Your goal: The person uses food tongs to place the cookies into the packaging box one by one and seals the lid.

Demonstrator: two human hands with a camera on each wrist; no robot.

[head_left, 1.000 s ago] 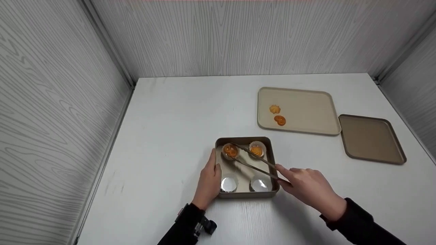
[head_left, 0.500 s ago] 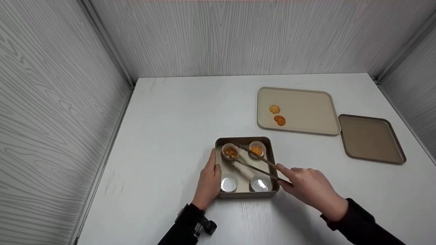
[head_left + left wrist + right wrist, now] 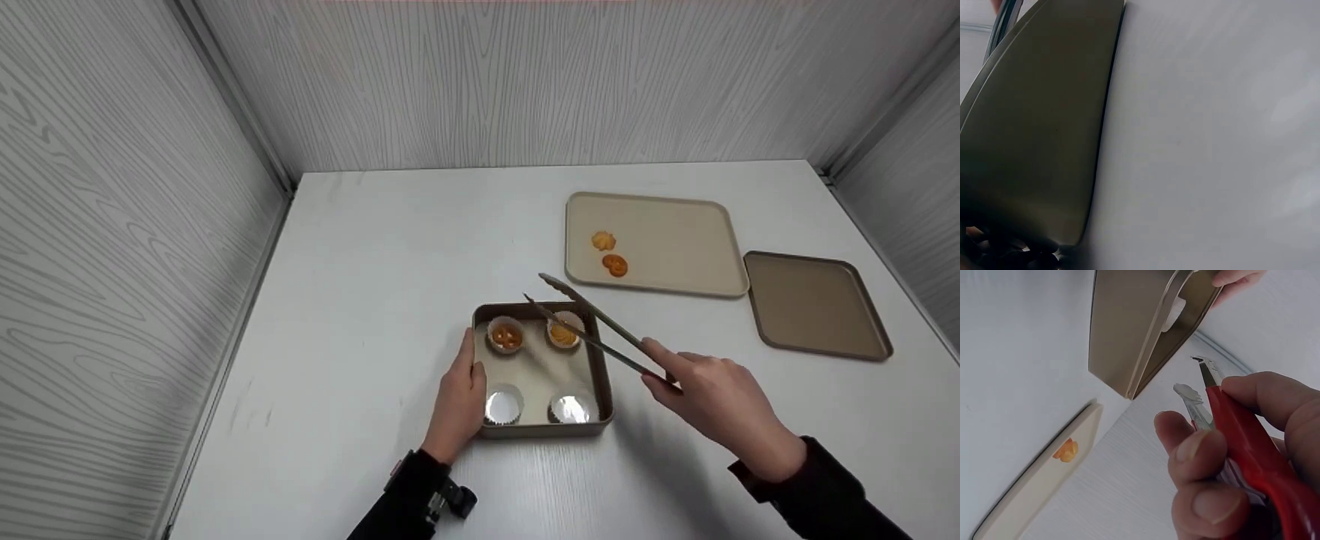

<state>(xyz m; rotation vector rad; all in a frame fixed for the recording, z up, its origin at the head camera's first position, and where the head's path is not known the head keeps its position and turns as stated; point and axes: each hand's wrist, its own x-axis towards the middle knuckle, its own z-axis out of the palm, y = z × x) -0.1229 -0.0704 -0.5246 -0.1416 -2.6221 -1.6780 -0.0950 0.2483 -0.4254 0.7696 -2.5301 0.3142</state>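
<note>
Right hand (image 3: 716, 401) pinches tongs (image 3: 1252, 444) over a half-filled box (image 3: 544, 430)

Fingers and thumb curl round the handles, while the tongs' arms stand spread at the centre of the frame, above the box's upper right corner, with nothing between the tips. The left hand (image 3: 457, 397), at lower centre, holds the box's left wall between thumb and fingers.

Inside the box, the upper pair of cups is done, as far as I can judge: a pretzel (image 3: 507, 336) lies in the upper left cup (image 3: 504, 319) and a cookie (image 3: 561, 336) in the upper right cup (image 3: 575, 320). Below them, the lower left cup (image 3: 503, 406) and lower right cup (image 3: 574, 409) show only shiny foil.

Toward the upper right of the frame, a second cookie (image 3: 603, 240) and a second pretzel (image 3: 615, 265) lie near the left edge of a beige tray (image 3: 667, 244). Two treats for two bare cups suggests the work is about halfway. At the far right of the worktop (image 3: 390, 262) is a brown tray (image 3: 821, 304), perhaps the box's lid; if so, closing up is also left.
</note>
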